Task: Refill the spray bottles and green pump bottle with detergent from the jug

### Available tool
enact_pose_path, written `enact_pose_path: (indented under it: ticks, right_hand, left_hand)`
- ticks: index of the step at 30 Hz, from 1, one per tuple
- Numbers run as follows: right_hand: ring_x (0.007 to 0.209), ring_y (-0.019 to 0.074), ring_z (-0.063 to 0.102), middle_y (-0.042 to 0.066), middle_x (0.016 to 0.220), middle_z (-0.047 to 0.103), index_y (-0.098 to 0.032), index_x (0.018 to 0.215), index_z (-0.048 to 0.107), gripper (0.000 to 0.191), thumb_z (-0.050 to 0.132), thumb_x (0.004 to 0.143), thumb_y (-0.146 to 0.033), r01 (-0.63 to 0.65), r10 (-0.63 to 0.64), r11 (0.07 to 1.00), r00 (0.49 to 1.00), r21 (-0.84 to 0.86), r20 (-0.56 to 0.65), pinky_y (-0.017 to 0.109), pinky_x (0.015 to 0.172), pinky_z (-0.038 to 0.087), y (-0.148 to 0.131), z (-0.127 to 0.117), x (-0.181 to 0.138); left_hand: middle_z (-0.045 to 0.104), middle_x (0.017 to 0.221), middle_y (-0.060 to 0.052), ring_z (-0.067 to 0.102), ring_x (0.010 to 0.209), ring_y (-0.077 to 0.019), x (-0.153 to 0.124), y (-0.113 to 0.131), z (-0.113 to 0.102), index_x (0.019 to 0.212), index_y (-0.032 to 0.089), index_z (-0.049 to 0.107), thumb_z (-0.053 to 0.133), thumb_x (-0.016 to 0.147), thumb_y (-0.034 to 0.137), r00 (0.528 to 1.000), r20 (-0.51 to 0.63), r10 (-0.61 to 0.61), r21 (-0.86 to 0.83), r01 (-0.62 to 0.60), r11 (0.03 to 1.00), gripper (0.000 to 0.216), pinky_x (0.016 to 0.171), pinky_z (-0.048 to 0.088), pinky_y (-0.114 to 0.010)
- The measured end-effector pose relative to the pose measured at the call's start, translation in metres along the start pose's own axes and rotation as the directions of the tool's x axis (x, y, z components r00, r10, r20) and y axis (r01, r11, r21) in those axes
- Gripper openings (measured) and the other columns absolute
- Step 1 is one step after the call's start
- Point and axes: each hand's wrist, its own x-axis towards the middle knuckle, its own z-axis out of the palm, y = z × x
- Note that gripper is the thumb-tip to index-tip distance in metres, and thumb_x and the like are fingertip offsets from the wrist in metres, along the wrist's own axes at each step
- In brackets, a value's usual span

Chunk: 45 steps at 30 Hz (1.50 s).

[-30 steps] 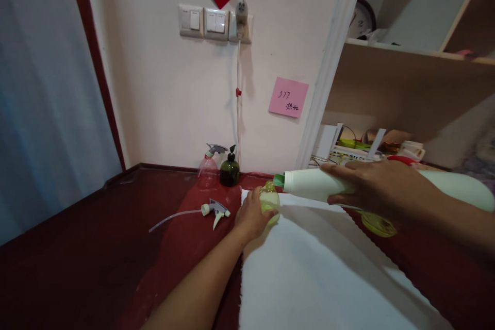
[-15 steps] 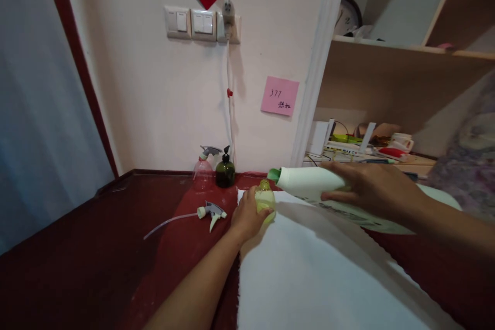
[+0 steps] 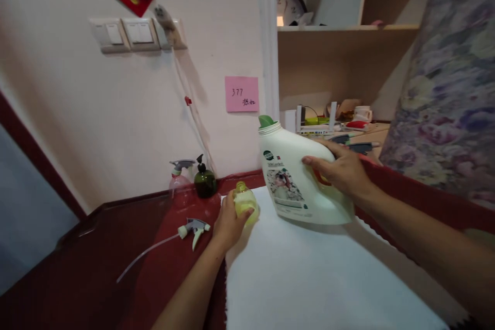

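Observation:
My left hand point(image 3: 231, 219) is wrapped round a small yellow see-through bottle point(image 3: 244, 201) with an uncapped neck, standing at the edge of a white cloth. My right hand point(image 3: 336, 167) grips the handle of a large pale green detergent jug point(image 3: 288, 185) with a printed label. The jug leans only slightly, its uncapped mouth and green spout up and to the left. It is apart from the small bottle. Left of my left hand lies a loose trigger spray head point(image 3: 194, 229) with its long tube on the dark red table.
A pink spray bottle point(image 3: 180, 180) and a dark green pump bottle point(image 3: 204, 179) stand against the wall. The white cloth point(image 3: 309, 273) covers the table's middle. Shelves point(image 3: 328, 28) with a router point(image 3: 315, 126) are at the back right, beside a flowered curtain point(image 3: 452, 87).
The jug has turned from lying nearly level, spout near the small bottle's neck, to almost upright, its mouth raised away. My view has swung right. My left hand still holds the small bottle.

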Motion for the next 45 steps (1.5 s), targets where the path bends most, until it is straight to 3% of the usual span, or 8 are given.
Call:
enact_pose_path:
  ticks: [9, 16, 20, 23, 27, 32, 38, 45]
  right_hand:
    - [0.091, 0.0260, 0.069, 0.009, 0.106, 0.076, -0.014, 0.118, 0.072, 0.068, 0.081, 0.067, -0.058, -0.058, 0.084, 0.980, 0.988, 0.192, -0.130, 0.039, 0.080, 0.057, 0.036, 0.031, -0.014]
    - [0.086, 0.0258, 0.069, 0.008, 0.098, 0.074, -0.016, 0.123, 0.069, 0.067, 0.075, 0.075, -0.062, -0.059, 0.070, 0.989, 0.994, 0.135, -0.080, 0.042, 0.078, 0.057, 0.052, 0.026, -0.019]
    - [0.109, 0.0324, 0.064, 0.013, 0.118, 0.066, -0.017, 0.129, 0.065, 0.062, 0.073, 0.078, -0.052, 0.020, -0.019, 1.000, 0.988, 0.009, -0.153, 0.053, 0.098, 0.050, 0.039, 0.015, -0.027]
    - [0.127, 0.0309, 0.053, 0.014, 0.131, 0.058, -0.019, 0.131, 0.061, 0.050, 0.064, 0.086, -0.040, 0.159, -0.166, 0.986, 0.964, -0.048, -0.208, 0.051, 0.113, 0.040, 0.012, 0.012, -0.045]
    - [0.114, 0.0260, 0.060, 0.008, 0.116, 0.065, -0.028, 0.123, 0.060, 0.027, 0.057, 0.096, -0.025, 0.420, -0.422, 0.906, 0.906, 0.054, 0.025, 0.046, 0.103, 0.047, -0.012, 0.028, -0.086]
    - [0.105, 0.0274, 0.060, 0.009, 0.112, 0.065, -0.024, 0.119, 0.065, 0.029, 0.060, 0.092, -0.017, 0.365, -0.382, 0.924, 0.848, 0.118, 0.368, 0.048, 0.090, 0.050, 0.008, 0.055, -0.125]
    - [0.101, 0.0294, 0.060, 0.011, 0.110, 0.066, -0.019, 0.116, 0.068, 0.030, 0.062, 0.088, -0.012, 0.289, -0.298, 0.953, 0.829, 0.092, 0.474, 0.050, 0.087, 0.050, 0.024, 0.057, -0.135]
    - [0.111, 0.0295, 0.059, 0.012, 0.119, 0.065, -0.018, 0.126, 0.066, 0.037, 0.065, 0.089, -0.016, 0.192, -0.211, 0.977, 0.831, 0.091, 0.514, 0.051, 0.097, 0.049, 0.024, 0.055, -0.132]
  left_hand:
    - [0.053, 0.145, -0.016, 0.054, 0.133, -0.0344, 0.005, -0.005, -0.002, 0.140, 0.023, 0.047, 0.074, 0.079, 0.040, 1.000, -0.010, 0.021, -0.065, -0.022, 0.998, 0.069, 0.111, 0.043, -0.048]
    - [0.050, 0.147, -0.017, 0.054, 0.132, -0.0333, 0.009, -0.012, -0.001, 0.143, 0.022, 0.042, 0.072, 0.081, 0.042, 1.000, 0.014, 0.026, -0.060, -0.025, 0.998, 0.072, 0.113, 0.040, -0.049]
    - [0.048, 0.148, -0.018, 0.048, 0.139, -0.0349, 0.007, -0.009, -0.003, 0.143, 0.020, 0.041, 0.070, 0.082, 0.043, 0.999, 0.010, 0.034, -0.046, -0.033, 0.998, 0.072, 0.116, 0.036, -0.051]
    - [0.046, 0.148, -0.018, 0.043, 0.143, -0.0343, 0.005, -0.006, -0.004, 0.143, 0.020, 0.040, 0.068, 0.084, 0.044, 0.999, 0.014, 0.050, -0.033, -0.050, 0.998, 0.070, 0.118, 0.034, -0.051]
    - [0.049, 0.146, -0.017, 0.046, 0.140, -0.0328, 0.004, -0.002, -0.006, 0.142, 0.019, 0.041, 0.066, 0.085, 0.044, 0.997, 0.024, 0.079, -0.030, -0.078, 0.997, 0.067, 0.118, 0.033, -0.051]
    - [0.058, 0.138, -0.015, 0.055, 0.132, -0.0323, 0.008, 0.008, -0.013, 0.135, 0.020, 0.044, 0.071, 0.080, 0.042, 0.995, 0.064, 0.082, -0.070, -0.077, 0.995, 0.065, 0.115, 0.038, -0.050]
    - [0.068, 0.122, -0.013, 0.069, 0.111, -0.0302, 0.015, 0.024, -0.018, 0.123, 0.020, 0.046, 0.080, 0.069, 0.048, 0.988, 0.156, -0.020, -0.180, 0.049, 0.982, 0.070, 0.097, 0.054, -0.045]
    - [0.061, 0.138, -0.018, 0.063, 0.124, -0.0318, 0.005, 0.042, -0.038, 0.131, 0.018, 0.045, 0.081, 0.072, 0.053, 0.977, 0.194, -0.090, -0.275, 0.142, 0.951, 0.077, 0.104, 0.051, -0.046]
